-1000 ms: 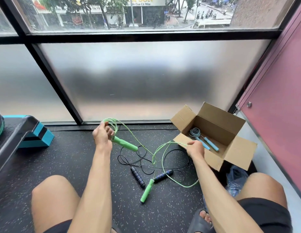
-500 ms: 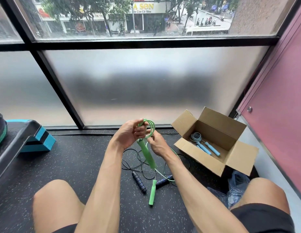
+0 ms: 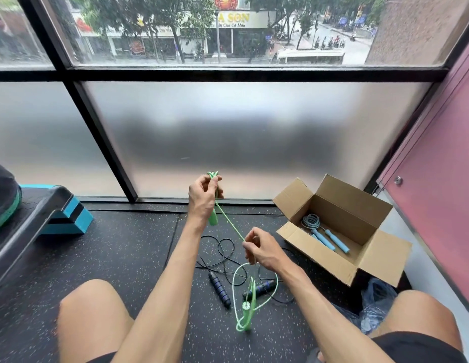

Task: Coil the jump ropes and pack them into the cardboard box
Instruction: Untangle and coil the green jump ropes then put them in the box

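My left hand (image 3: pixel 204 199) grips the coiled end of the green jump rope (image 3: pixel 229 224), and one green handle hangs below my fist. A taut stretch of green cord runs down to my right hand (image 3: pixel 259 249), which pinches it. Below that hand the cord loops loosely, and the second green handle (image 3: pixel 246 314) dangles above the floor. A black jump rope (image 3: pixel 219 285) with dark blue handles lies tangled on the floor underneath. To the right, the open cardboard box (image 3: pixel 314 254) holds a coiled light blue jump rope (image 3: pixel 325 233).
A blue and black step platform (image 3: pixel 63 218) stands at the left by a frosted glass wall. A blue plastic bag (image 3: pixel 376 303) lies beside my right knee. A pink wall runs along the right side. My bare knees frame the speckled black floor.
My hands have separated: the left rose with the coil, the right slid down along the green cord. The second green handle has lifted off the floor and hangs.
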Motion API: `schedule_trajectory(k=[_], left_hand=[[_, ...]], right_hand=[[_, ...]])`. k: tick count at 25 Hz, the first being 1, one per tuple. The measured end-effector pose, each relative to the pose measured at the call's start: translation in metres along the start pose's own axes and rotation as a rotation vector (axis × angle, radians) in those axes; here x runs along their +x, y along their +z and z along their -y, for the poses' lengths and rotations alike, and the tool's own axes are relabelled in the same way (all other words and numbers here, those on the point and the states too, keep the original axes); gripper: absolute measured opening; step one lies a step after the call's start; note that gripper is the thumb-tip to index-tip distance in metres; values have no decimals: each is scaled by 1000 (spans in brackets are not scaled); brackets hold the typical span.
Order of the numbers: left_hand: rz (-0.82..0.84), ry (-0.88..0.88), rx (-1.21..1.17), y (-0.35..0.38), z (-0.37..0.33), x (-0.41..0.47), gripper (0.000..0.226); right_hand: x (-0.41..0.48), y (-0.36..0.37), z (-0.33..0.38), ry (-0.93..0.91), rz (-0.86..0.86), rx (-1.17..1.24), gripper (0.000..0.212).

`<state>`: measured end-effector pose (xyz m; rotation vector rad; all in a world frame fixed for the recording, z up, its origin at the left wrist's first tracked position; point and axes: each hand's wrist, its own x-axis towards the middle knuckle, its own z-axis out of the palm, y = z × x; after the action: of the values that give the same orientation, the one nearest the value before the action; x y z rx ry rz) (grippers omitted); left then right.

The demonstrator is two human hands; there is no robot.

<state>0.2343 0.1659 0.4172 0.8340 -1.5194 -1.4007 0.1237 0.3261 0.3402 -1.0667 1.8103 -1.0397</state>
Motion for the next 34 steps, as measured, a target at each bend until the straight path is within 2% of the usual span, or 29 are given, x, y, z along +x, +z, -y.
schedule_trajectory(k=[4,6,9,13,16,18,22,28,30,34], left_hand=[[140,87,370,6,15,-3,18],[239,60,446,8,19,-5,20],[366,-41,377,9,21,-12,21],[548,-232,86,10,18,-27,33],[591,-319,-13,13,9,-34,47],[609,-331,-51,13,1,-34,47],[610,-387,-242,12,-9,-32,37],[504,-394,-558,15,-21,-25,37],[445,-367,-613,15,-24,-20,37],[295,-283,-634,16,-25,-14,35]], right_hand=[[-5,-14,27,-196,-90,-108,12],[-6,-21,39,-277,-128,-118,13],[-5,-32,54,-374,-184,-142,14],[1,-46,63,-419,-259,-136,14],[5,-50,65,-405,-299,-74,13],[8,-49,63,-362,-310,-3,13],[14,-44,49,-259,-216,73,31],[18,-35,13,-107,-91,153,50],[18,-31,1,-85,-72,92,45],[17,-23,-13,-26,-27,-59,21]])
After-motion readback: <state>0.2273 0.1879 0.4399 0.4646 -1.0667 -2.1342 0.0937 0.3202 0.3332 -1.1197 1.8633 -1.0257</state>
